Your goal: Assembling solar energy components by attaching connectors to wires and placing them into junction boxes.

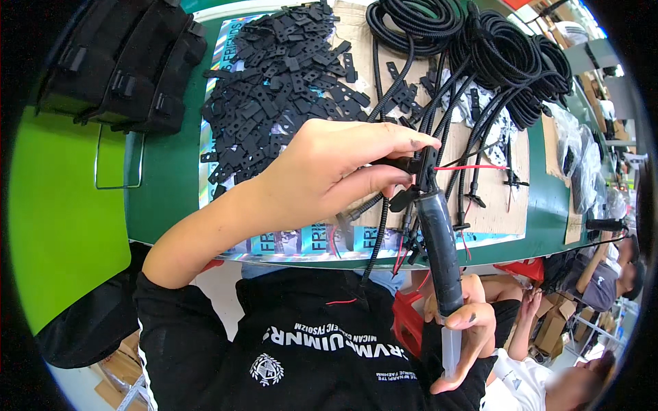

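My left hand (349,161) pinches a small black plastic fitting (428,161) between thumb and fingers. A red wire (473,167) runs out rightward beside it. My right hand (469,329) is wrapped round a large syringe (440,240) filled with black material, thumb at the end of its pale plunger (450,351). The syringe slants up to the fitting, its front end close under my left fingertips. Whether its tip touches the fitting, I cannot tell. Black corrugated tubes (445,116) with fittings and red wire ends lie behind my hands.
Flat black pieces with holes (274,89) form a large pile on the table (164,198). Coils of corrugated tubing (504,51) lie on cardboard (504,212) at the back right. Black bins (123,61) stand at far left. Other people (528,383) sit at right.
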`<state>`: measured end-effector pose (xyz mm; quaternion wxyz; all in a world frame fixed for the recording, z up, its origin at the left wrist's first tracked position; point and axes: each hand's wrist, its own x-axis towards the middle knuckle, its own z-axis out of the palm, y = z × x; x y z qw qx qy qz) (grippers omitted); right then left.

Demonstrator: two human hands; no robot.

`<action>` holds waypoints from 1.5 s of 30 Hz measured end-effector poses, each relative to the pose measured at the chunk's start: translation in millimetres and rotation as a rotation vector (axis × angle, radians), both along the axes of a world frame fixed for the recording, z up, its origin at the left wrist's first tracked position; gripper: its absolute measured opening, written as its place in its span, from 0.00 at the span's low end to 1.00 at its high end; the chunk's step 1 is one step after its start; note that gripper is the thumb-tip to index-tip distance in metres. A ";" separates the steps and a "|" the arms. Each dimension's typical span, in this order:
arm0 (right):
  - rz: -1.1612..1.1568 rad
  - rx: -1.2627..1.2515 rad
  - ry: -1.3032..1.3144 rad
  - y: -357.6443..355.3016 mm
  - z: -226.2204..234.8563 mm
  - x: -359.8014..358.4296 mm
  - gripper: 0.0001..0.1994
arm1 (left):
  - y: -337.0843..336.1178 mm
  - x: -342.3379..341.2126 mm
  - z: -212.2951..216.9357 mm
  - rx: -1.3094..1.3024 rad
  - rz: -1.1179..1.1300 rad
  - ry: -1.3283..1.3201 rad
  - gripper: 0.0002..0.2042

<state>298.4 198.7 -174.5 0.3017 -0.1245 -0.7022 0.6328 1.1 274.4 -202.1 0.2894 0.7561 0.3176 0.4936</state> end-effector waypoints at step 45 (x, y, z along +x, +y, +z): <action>0.038 0.002 0.076 2.9 -8.5 9.9 0.42 | -0.4 -0.9 6.1 -0.076 -0.205 -0.037 0.19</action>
